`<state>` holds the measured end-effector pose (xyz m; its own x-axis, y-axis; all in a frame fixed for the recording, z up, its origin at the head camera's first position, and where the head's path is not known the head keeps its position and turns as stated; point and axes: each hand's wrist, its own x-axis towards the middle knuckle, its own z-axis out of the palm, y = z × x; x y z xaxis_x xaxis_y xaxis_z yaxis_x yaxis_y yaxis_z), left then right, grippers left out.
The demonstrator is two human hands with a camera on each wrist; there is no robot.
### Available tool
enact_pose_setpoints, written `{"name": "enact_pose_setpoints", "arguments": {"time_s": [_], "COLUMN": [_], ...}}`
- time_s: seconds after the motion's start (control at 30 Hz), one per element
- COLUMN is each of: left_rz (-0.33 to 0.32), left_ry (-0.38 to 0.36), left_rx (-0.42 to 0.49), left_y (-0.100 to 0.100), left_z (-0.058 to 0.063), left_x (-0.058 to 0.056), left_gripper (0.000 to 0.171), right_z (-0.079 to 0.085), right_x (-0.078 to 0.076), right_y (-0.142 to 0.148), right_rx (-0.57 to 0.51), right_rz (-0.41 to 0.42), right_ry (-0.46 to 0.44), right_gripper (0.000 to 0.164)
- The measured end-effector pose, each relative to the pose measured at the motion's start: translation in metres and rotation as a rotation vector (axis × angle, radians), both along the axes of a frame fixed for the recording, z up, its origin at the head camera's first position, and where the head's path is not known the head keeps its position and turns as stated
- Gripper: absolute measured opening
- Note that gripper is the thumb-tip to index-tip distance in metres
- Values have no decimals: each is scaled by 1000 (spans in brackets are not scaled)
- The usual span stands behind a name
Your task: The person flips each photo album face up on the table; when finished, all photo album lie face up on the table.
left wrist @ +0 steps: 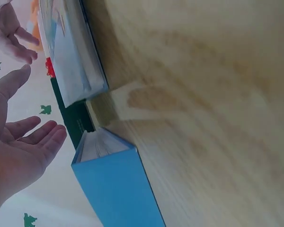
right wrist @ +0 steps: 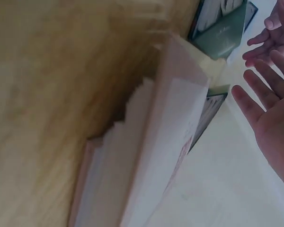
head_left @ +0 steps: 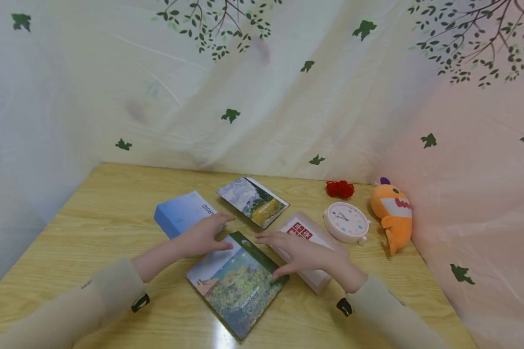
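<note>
My left hand hovers with spread fingers between a thick blue album and a photo album with a painted garden cover. Nothing is in its grasp; in the left wrist view the palm shows bare. Over the pale pink book with red characters is my right hand, its thumb near the photo album's right corner. Its fingers are loosely extended in the right wrist view, apart from the book. Behind both hands lies another album with a painted landscape cover.
A round white clock lies to the right of the pink book. Behind it sits a red bundle. An orange plush toy leans by the right-hand curtain. Patterned cloth hangs along the back edge of the wooden table.
</note>
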<state>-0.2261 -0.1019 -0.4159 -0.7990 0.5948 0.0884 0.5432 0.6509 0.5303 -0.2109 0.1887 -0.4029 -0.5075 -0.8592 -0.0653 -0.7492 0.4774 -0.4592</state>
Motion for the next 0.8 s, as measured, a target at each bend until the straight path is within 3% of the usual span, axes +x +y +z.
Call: {"name": "enact_pose_setpoints", "arguments": {"time_s": [0.17,0.37,0.57,0.8], "left_rz": [-12,-24,-47,-50], "left_ry": [-21,-42,-78,-109], "left_rx": [31,29,-14,-23], "left_y": [1,-2,-1,0], "left_z": [-6,-17,-24,-21], "left_x": [11,16,18,18], "left_gripper": [74,72,76,79], "right_z": [-5,-10,-14,-16], "right_x": [16,26,31,29], "right_y": [2,6,5,3], "right_rx": [61,128,194,202], "right_rz": [18,1,-19,-21], "right_ry": [20,41,70,108], "right_gripper": [86,90,90,84]}}
